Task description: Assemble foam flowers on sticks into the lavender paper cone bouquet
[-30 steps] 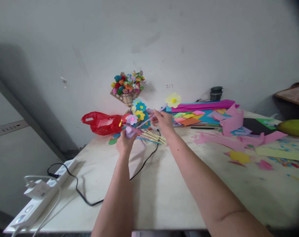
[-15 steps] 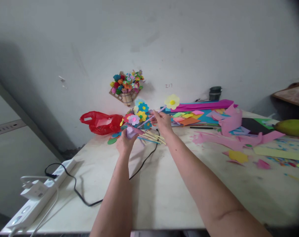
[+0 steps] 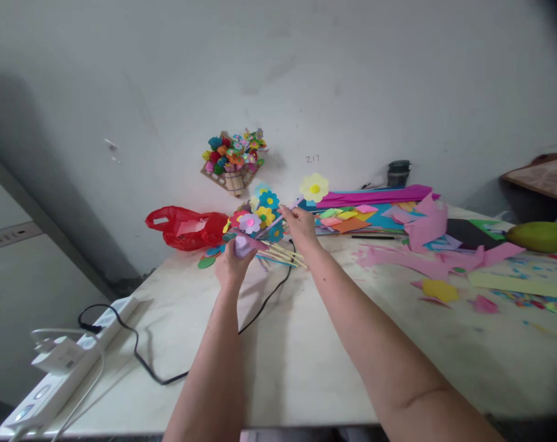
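Observation:
My left hand is closed on a pale lilac paper piece, low at the stem's lower end. Between thumb and fingers of my right hand is the thin lilac stem of a paper flower. That flower has pale yellow petals and a brighter yellow centre, and it points up and right. Behind the hands stands a cluster of paper flowers, among them a blue one, a yellow one and a lilac one. Several pale sticks lie beneath the stem.
A red plastic bag sits at the left rear. Coloured paper sheets and pink scraps cover the right side. A white power strip lies left, its black cable crossing the table. A flower basket hangs on the wall.
The pale yellow flower has shifted slightly left, and my right fingers have changed their hold on the stem. My left hand stays nearly still. The whole view has slid a little.

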`<action>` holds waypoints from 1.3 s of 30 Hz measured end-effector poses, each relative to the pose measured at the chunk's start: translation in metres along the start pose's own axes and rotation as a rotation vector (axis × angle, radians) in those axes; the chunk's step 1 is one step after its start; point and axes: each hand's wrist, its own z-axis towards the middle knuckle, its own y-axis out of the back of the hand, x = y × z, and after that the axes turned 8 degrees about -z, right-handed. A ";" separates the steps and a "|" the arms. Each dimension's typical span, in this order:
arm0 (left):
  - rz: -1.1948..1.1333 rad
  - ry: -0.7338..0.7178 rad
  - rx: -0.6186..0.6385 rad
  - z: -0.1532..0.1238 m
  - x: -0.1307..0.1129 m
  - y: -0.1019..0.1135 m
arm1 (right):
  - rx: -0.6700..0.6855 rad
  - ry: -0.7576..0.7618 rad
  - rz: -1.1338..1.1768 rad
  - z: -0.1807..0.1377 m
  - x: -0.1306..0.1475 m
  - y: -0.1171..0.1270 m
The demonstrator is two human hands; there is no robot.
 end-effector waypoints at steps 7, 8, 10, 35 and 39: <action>-0.038 -0.016 -0.007 0.001 0.003 -0.002 | -0.016 -0.028 -0.084 0.007 -0.004 0.007; -0.039 -0.019 -0.007 0.002 0.003 -0.002 | -0.016 -0.029 -0.080 0.008 -0.004 0.007; -0.040 -0.018 -0.004 0.002 0.003 -0.002 | -0.018 -0.034 -0.069 0.008 -0.003 0.008; -0.100 -0.022 0.041 0.003 0.004 -0.003 | -0.081 0.053 -0.229 0.003 -0.002 0.006; -0.105 -0.043 0.036 0.004 0.006 -0.005 | -0.049 0.031 -0.192 0.002 -0.004 0.004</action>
